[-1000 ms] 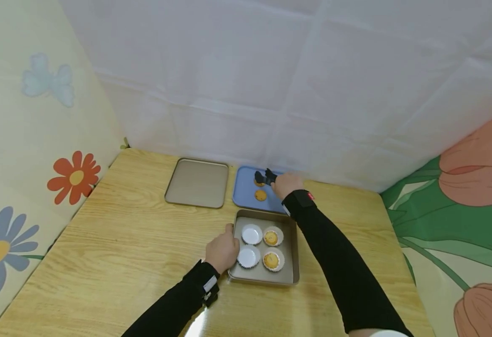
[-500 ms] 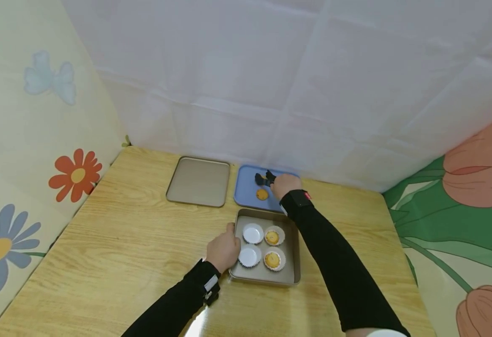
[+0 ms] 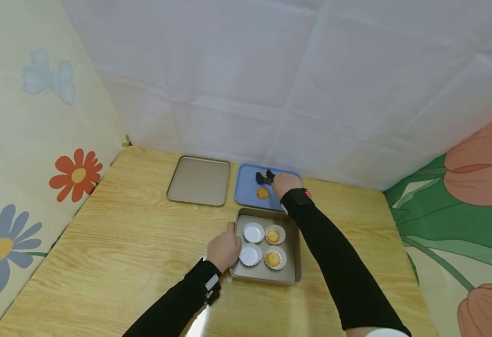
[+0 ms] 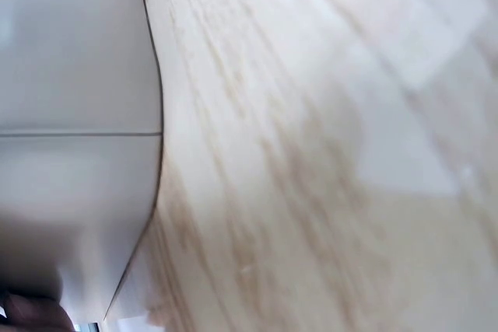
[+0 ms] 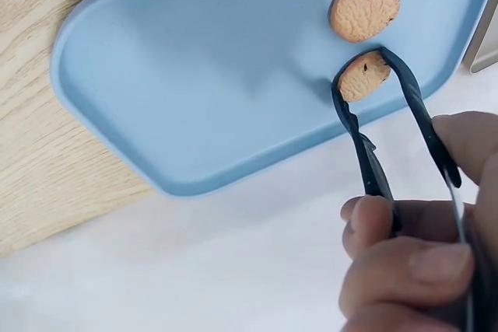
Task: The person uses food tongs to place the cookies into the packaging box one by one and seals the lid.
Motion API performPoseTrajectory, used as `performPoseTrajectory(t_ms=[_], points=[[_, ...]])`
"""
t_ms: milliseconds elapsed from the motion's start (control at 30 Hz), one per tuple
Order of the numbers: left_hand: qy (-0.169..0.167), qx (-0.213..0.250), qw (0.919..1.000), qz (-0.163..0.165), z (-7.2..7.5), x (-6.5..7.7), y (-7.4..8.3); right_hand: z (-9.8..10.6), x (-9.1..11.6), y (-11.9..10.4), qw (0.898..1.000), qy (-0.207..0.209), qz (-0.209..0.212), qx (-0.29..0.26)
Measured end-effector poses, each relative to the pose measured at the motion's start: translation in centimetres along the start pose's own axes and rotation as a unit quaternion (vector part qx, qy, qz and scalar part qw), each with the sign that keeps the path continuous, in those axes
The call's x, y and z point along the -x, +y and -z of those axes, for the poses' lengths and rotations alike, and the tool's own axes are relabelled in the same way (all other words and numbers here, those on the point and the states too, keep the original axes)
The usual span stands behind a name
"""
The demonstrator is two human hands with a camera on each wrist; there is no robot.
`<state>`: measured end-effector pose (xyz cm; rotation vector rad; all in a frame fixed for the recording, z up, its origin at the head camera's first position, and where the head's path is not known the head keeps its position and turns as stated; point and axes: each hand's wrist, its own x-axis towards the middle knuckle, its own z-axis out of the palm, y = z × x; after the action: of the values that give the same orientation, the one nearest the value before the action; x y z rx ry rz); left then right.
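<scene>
My right hand point(image 3: 285, 184) grips black tongs point(image 5: 421, 114) over the blue tray point(image 3: 246, 189). In the right wrist view, the tong tips stand on either side of a round cookie point(image 5: 363, 77) that lies on the tray. Another cookie point(image 5: 366, 7) lies beside it. With my left hand point(image 3: 223, 249) I hold the left wall of a square baking tin point(image 3: 295, 243). Inside the tin are two white fluted cups point(image 3: 253, 232) without a cookie, on the left. On the right are two more cups, each with a cookie point(image 3: 273, 258).
A flat brown-grey tray point(image 3: 198, 181) lies left of the blue tray, near the back of the wooden table point(image 3: 144, 234). White cloth point(image 3: 229, 93) hangs behind the table. Patterned cloths rise along both sides.
The tongs have moved only slightly over the cookie at the back of the blue tray. My left hand stays on the tin. The head view shifts slightly.
</scene>
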<state>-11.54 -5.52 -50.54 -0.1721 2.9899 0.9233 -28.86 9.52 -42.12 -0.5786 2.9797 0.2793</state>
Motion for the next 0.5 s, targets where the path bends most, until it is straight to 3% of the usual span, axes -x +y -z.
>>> performPoseTrajectory(t_ms=[500], points=[[-0.01,0.001,1.0,-0.002,0.25,0.1,0.17,0.43,0.1,0.87,0.999,-0.009,-0.006,-0.044]])
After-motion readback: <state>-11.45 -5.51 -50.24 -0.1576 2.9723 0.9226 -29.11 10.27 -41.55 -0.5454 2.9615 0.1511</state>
